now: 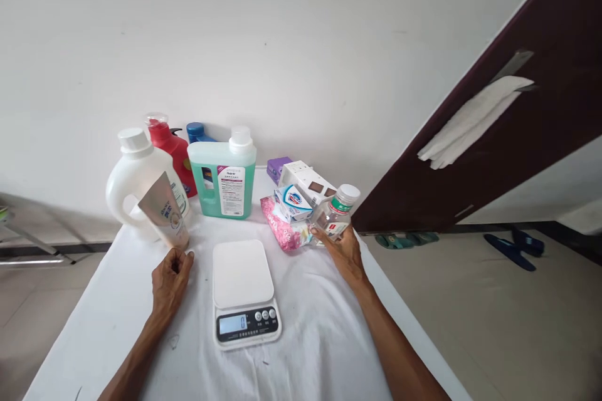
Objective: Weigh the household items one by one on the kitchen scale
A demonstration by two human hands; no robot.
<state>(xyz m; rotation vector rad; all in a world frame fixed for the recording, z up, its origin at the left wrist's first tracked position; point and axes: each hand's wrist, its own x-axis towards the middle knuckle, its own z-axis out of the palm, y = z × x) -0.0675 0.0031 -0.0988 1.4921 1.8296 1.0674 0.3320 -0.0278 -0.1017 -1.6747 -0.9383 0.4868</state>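
- White digital kitchen scale (244,291) sits mid-table on the white cloth (324,338).
- Right of the scale, the right hand (345,254) wraps fingers around a small clear plastic bottle with a white cap (337,213).
- Left of the scale, the left hand (170,281) rests loosely curled, empty, just below an upright beige squeeze tube (165,210).
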